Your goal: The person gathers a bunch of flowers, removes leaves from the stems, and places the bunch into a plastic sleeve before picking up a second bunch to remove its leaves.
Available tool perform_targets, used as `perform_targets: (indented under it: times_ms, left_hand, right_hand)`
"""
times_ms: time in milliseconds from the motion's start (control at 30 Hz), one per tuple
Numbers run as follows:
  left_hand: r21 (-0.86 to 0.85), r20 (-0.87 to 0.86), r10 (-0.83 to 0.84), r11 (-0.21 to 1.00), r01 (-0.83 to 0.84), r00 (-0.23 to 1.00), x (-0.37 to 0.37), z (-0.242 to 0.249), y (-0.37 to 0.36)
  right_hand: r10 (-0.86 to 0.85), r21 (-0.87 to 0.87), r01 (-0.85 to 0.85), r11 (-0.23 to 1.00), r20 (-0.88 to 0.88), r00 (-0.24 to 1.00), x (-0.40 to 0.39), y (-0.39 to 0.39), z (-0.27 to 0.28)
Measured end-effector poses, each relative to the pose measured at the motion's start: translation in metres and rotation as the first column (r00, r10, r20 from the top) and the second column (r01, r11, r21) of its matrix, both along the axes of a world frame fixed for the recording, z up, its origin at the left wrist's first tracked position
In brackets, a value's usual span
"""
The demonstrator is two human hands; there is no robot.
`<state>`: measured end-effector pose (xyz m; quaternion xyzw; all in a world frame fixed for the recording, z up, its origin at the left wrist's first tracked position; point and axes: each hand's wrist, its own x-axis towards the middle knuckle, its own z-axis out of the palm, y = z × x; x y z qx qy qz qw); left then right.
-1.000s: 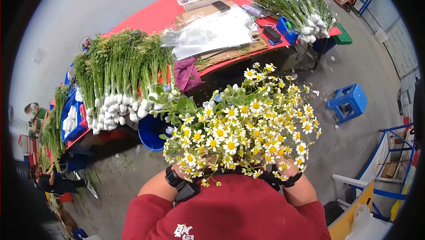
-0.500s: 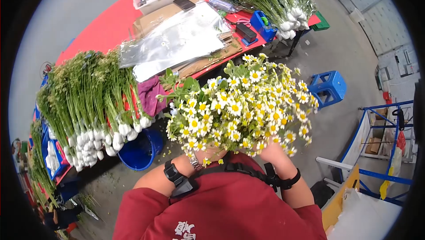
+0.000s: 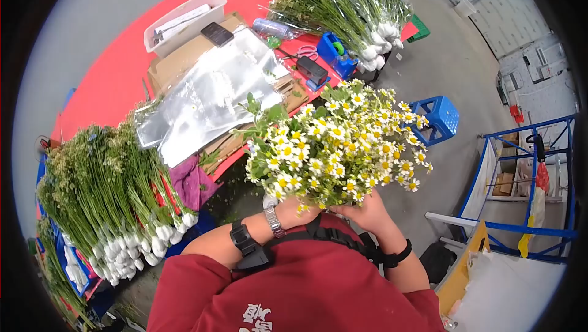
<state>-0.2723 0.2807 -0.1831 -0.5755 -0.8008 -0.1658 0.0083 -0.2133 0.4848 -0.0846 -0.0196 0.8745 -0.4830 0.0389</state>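
A full bunch of chamomile-like daisies (image 3: 337,142), white petals with yellow centres, is held in front of my chest with the blooms facing up. My left hand (image 3: 296,211), with a metal watch on the wrist, is closed at the bunch's underside, its fingertips mostly covered by flowers. From the other side my right hand (image 3: 365,212) grips under the blooms, thumb pointing inward. The stems are hidden below the flower heads. Beyond the bunch, clear plastic sleeves (image 3: 211,96) lie on cardboard (image 3: 168,71) on the red table (image 3: 98,108).
Bundles of stems with white-wrapped ends (image 3: 116,191) line the table's left edge; another wrapped bundle (image 3: 343,7) lies at the far end. A phone (image 3: 217,34), white bin (image 3: 187,22) and blue tape dispenser (image 3: 335,56) sit between. A blue stool (image 3: 438,120) stands right, near a blue-framed rack (image 3: 520,228).
The view has turned, so the table and its contents appear shifted left. Both hands keep hold of the daisies, and more of the right hand shows below the blooms.
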Motion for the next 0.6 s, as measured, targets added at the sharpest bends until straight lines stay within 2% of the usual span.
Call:
perform_targets:
  times_ms: [33, 67, 100, 133, 167, 233, 267, 300, 367, 400, 433, 500, 600]
  left_hand:
    - [0.262, 0.201, 0.026, 0.962, -0.079, 0.979, 0.0, -0.001, 0.005]
    - [0.252, 0.493, -0.028, 0.961, -0.112, 0.87, -0.003, -0.002, 0.01]
    - [0.234, 0.735, -0.078, 0.962, -0.144, 0.673, -0.011, 0.006, 0.015]
    - [0.184, 0.706, -0.088, 0.981, -0.061, 0.703, -0.017, 0.017, 0.022]
    - [0.181, 0.792, -0.068, 0.975, -0.128, 0.606, -0.021, 0.024, 0.031]
    - [0.243, 0.533, -0.073, 0.967, -0.07, 0.843, -0.021, -0.009, 0.052]
    - [0.05, 0.578, -0.025, 0.999, -0.005, 0.816, -0.029, 0.018, 0.061]
    - [0.227, 0.796, -0.111, 0.966, -0.124, 0.595, -0.017, -0.043, 0.078]
    - [0.218, 0.813, -0.096, 0.965, -0.146, 0.574, -0.026, -0.028, 0.091]
    - [0.216, 0.816, -0.086, 0.963, -0.163, 0.572, -0.03, -0.022, 0.099]
    - [0.214, 0.819, -0.069, 0.958, -0.192, 0.569, -0.035, -0.018, 0.105]
    - [0.216, 0.831, -0.035, 0.94, -0.265, 0.555, -0.043, -0.012, 0.115]
    - [0.206, 0.857, 0.035, 0.891, -0.404, 0.514, -0.048, -0.01, 0.117]
  right_hand:
    - [0.001, -0.001, -0.001, 1.0, -0.007, 1.0, -0.002, 0.006, -0.005]
    - [0.047, 0.161, -0.033, 0.986, -0.085, 0.995, -0.001, 0.015, -0.011]
    - [0.107, 0.321, -0.053, 0.946, -0.153, 0.982, -0.004, 0.024, -0.017]
    - [0.224, 0.421, -0.09, 0.903, -0.28, 0.934, -0.01, 0.033, -0.022]
    - [0.236, 0.421, -0.1, 0.902, -0.285, 0.929, -0.014, 0.043, -0.03]
    - [0.279, 0.487, -0.064, 0.871, -0.384, 0.88, -0.017, 0.069, -0.054]
    - [0.272, 0.466, -0.053, 0.883, -0.418, 0.867, -0.016, 0.088, -0.077]
    - [0.302, 0.526, -0.1, 0.845, -0.315, 0.899, -0.012, 0.11, -0.103]
    - [0.264, 0.232, -0.234, 0.944, -0.108, 0.959, -0.037, 0.117, -0.073]
    - [-0.012, -0.557, 0.104, 0.824, 0.166, 0.986, -0.044, 0.11, -0.055]
    - [-0.014, -0.636, 0.15, 0.757, 0.214, 0.977, -0.055, 0.118, -0.048]
    - [0.035, -0.608, 0.07, 0.791, 0.159, 0.987, -0.067, 0.144, -0.041]
    - [0.036, -0.697, 0.095, 0.711, 0.171, 0.985, -0.079, 0.191, -0.039]
